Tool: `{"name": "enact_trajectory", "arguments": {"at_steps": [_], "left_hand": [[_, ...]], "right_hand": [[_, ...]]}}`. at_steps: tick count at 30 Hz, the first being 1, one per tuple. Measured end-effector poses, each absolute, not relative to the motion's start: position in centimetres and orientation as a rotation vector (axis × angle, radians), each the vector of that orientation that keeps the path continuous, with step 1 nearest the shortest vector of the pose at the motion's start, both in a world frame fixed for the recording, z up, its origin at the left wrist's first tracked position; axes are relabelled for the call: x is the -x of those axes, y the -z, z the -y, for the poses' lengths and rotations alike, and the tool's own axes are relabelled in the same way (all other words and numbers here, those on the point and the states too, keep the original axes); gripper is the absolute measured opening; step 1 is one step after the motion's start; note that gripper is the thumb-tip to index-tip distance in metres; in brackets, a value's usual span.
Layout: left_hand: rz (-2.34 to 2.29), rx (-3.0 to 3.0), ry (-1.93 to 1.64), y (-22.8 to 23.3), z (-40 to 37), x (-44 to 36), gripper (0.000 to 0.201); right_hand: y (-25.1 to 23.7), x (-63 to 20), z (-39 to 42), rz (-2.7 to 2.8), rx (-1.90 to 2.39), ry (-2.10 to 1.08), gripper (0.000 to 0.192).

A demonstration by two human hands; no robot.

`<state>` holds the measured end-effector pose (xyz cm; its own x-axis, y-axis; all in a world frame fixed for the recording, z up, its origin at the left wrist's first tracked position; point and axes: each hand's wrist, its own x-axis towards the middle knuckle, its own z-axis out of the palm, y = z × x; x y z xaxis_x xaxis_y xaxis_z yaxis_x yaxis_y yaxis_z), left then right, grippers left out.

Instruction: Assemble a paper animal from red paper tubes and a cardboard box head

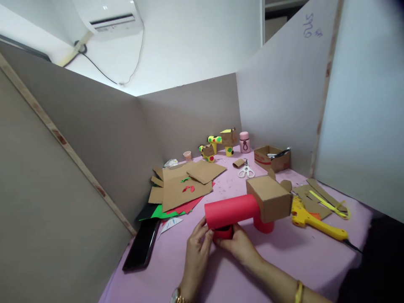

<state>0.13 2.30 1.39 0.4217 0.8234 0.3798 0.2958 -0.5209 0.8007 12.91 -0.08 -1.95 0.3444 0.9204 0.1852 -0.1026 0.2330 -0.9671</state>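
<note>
red tube [232, 210], set crosswise: left hand [198, 243], nearest its left end, and right hand [242, 247] gripped red ring [223, 235] beneath.

A pink-covered table [299, 254] carries a red-tubed cardboard model [248, 206], black phone [141, 245], white-handled scissors [246, 171], yellow glue gun [317, 223], pink flask [244, 143] and a pile of cardboard and coloured paper [176, 187].

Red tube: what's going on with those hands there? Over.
Left hand and right hand holding short red piece under red tube. Tube's right end meets cardboard box. Yellow glue gun right of box, seemingly out of the way.
</note>
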Motion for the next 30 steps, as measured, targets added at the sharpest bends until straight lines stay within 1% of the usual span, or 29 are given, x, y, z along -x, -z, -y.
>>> {"name": "enact_trajectory", "arguments": {"at_steps": [4, 10, 12, 16, 18, 26, 28, 30], "left_hand": [[-0.932, -2.020, -1.056, -1.0, -2.5, 0.0, 0.032], [-0.913, -2.008, -1.077, -0.6, -2.4, -0.2, 0.030], [-0.895, -2.005, -1.078, -0.5, -2.2, -0.4, 0.035], [-0.900, -1.950, -1.082, -0.2, -1.5, -1.2, 0.053], [-0.924, -1.917, -1.087, 0.0, -1.2, -1.6, 0.056], [-0.930, -1.877, -1.130, 0.3, -0.7, -1.5, 0.050], [-0.921, -1.868, -1.146, 0.2, -0.5, -1.3, 0.050], [-0.906, -1.872, -1.159, 0.1, -0.3, -1.3, 0.050]], "right_hand": [[1.9, -13.4, 0.3, 0.935, 1.164, -0.879, 0.034], [2.4, -13.9, 0.5, 0.992, 1.116, -0.942, 0.045], [2.6, -14.0, 0.6, 1.020, 1.107, -0.971, 0.049], [3.0, -14.1, 0.8, 1.065, 1.108, -0.981, 0.049], [3.0, -14.2, 0.9, 1.074, 1.116, -0.982, 0.049], [2.3, -14.4, 2.5, 1.048, 1.042, -1.088, 0.055], [2.6, -14.5, 3.0, 0.958, 0.940, -1.129, 0.056], [2.9, -14.9, 3.4, 0.756, 0.804, -1.198, 0.051]]}}
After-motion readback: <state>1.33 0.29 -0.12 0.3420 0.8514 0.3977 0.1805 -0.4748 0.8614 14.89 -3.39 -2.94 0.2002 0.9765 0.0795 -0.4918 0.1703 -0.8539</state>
